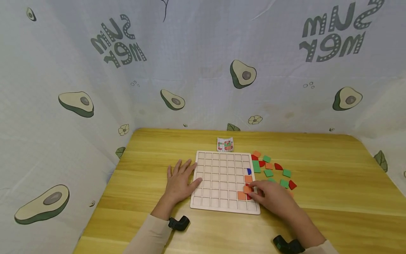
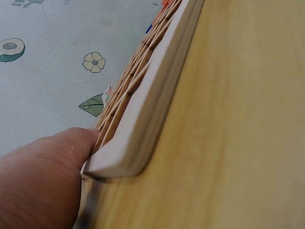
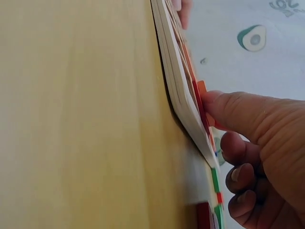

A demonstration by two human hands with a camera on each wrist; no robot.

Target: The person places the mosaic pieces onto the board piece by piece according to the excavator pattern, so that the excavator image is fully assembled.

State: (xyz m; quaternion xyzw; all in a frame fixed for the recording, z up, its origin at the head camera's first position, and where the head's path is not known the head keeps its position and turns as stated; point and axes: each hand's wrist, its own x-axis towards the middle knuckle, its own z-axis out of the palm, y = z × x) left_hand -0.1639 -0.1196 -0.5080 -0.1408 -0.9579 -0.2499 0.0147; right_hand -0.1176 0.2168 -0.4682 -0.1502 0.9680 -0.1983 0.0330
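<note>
A pale wooden grid board (image 1: 219, 181) lies flat on the table. Near its right edge, my right hand (image 1: 272, 197) pinches an orange square tile (image 1: 247, 190) between thumb and fingers, just over the cells. In the right wrist view the thumb (image 3: 233, 109) presses against that tile's side. Around it in the grid sit another orange square (image 1: 242, 195), an orange square higher up (image 1: 248, 179), red pieces partly hidden by the fingers, and a blue quarter-round piece (image 1: 249, 171). My left hand (image 1: 180, 183) rests with spread fingers at the board's left edge, its thumb touching the frame.
Loose green, red and orange tiles (image 1: 268, 173) are scattered right of the board, some close to my right hand. A small curled pattern card (image 1: 225, 144) stands behind the board. A patterned curtain (image 1: 203, 70) hangs beyond the table's far edge.
</note>
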